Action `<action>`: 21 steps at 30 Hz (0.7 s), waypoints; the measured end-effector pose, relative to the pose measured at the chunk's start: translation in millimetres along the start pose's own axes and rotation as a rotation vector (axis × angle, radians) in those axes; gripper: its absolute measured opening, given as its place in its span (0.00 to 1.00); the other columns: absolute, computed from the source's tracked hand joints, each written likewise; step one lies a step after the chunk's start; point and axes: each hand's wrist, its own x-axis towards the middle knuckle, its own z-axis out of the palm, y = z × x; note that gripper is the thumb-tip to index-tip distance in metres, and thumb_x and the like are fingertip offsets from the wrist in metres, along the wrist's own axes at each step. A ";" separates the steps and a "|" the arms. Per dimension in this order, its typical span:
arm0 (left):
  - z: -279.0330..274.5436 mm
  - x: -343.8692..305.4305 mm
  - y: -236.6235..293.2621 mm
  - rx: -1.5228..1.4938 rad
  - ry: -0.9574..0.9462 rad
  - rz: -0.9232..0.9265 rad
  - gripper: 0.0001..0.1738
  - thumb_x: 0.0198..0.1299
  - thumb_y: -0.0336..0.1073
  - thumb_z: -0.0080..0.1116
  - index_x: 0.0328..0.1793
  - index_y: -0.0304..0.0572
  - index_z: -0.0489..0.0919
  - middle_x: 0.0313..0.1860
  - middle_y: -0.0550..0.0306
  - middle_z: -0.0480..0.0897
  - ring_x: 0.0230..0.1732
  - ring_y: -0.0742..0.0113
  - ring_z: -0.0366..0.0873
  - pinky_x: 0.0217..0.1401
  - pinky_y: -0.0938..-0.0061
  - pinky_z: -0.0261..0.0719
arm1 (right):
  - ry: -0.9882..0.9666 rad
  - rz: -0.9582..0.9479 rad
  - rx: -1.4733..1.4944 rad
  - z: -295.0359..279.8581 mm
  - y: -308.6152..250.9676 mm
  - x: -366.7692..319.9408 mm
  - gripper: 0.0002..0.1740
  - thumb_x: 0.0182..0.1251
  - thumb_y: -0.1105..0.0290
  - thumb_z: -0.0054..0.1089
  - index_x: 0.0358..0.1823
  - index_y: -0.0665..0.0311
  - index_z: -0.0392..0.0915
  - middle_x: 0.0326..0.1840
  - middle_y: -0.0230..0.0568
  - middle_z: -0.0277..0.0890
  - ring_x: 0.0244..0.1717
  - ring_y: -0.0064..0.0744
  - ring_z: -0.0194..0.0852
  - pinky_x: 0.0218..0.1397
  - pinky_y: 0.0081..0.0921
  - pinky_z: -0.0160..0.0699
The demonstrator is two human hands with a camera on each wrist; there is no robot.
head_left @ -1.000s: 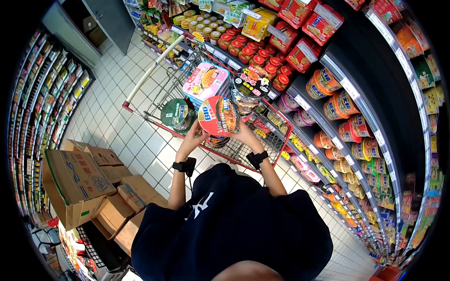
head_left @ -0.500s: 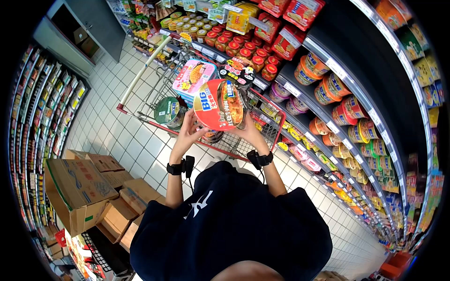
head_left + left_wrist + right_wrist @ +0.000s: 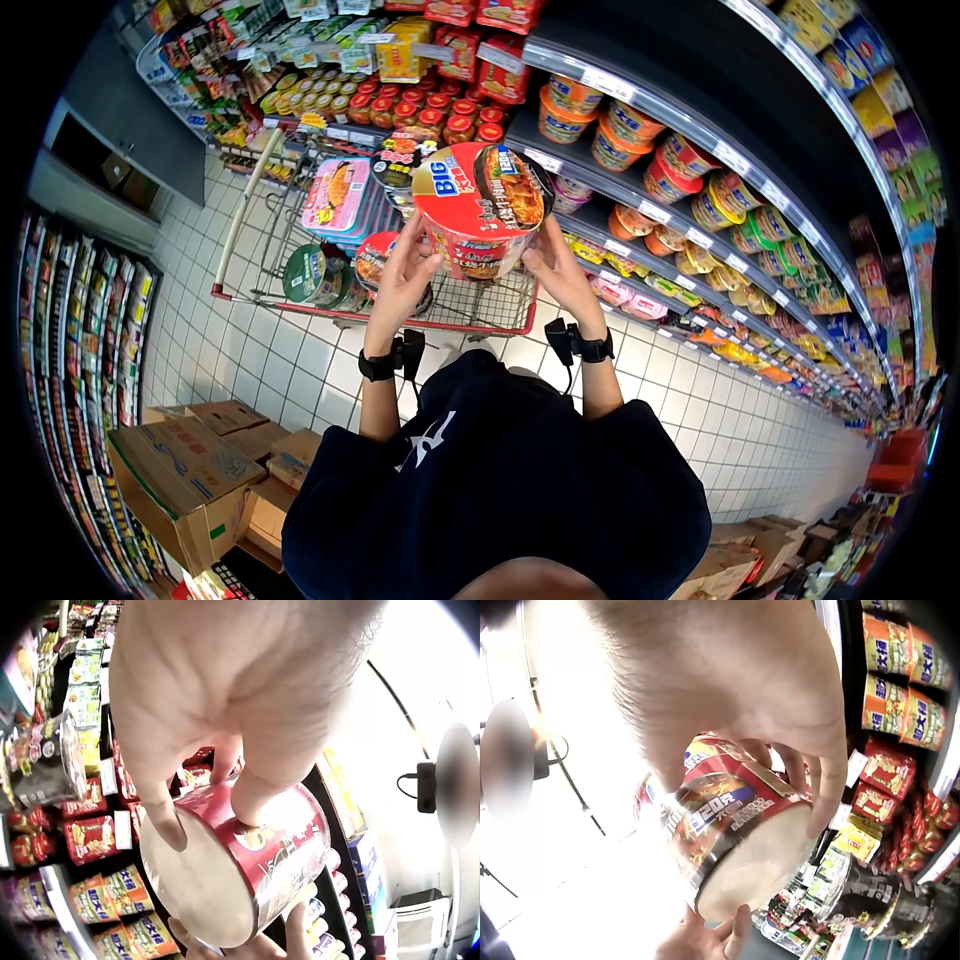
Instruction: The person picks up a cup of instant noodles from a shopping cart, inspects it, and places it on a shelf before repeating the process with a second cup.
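Observation:
A red instant noodle tub (image 3: 475,210) with "BIG" on its lid is raised between both hands, in front of the chest. My left hand (image 3: 402,275) grips its left side, thumb toward me; my right hand (image 3: 565,275) grips the right side. The left wrist view shows the tub's pale base (image 3: 199,881) with fingers curled onto its edge. Below, a shopping cart (image 3: 440,327) holds a green-lidded noodle tub (image 3: 303,272), another red-lidded tub (image 3: 376,260), a stack of pink packs (image 3: 337,195) and black-lidded tubs (image 3: 400,152).
Shelves ahead and right carry orange noodle tubs (image 3: 565,110), red-lidded jars (image 3: 410,108) and many packets. Cardboard boxes (image 3: 185,470) are piled behind on the left. A product rack (image 3: 85,330) lines the left side of the tiled floor (image 3: 680,385).
Both hands have lifted the red noodle tub and shifted it rightward over the cart, so its side now shows. The view has turned right, and the red-lidded tub in the cart has come into sight.

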 end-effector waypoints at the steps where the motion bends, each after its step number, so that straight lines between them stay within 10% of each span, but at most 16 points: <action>1: 9.8 3.1 2.0 -0.051 -0.016 0.016 0.39 0.66 0.29 0.54 0.80 0.40 0.49 0.72 0.51 0.63 0.54 0.72 0.73 0.60 0.72 0.71 | 0.037 -0.045 -0.097 -8.0 -4.2 -6.5 0.47 0.68 0.58 0.61 0.77 0.67 0.40 0.74 0.50 0.53 0.68 0.34 0.61 0.65 0.32 0.68; 21: 173.5 13.8 31.1 -0.199 -0.296 -0.056 0.37 0.67 0.34 0.57 0.78 0.40 0.53 0.62 0.49 0.71 0.54 0.72 0.74 0.57 0.76 0.73 | 0.432 -0.113 0.036 -108.3 -78.7 -135.4 0.45 0.64 0.71 0.64 0.77 0.65 0.46 0.67 0.39 0.61 0.52 0.25 0.67 0.56 0.26 0.73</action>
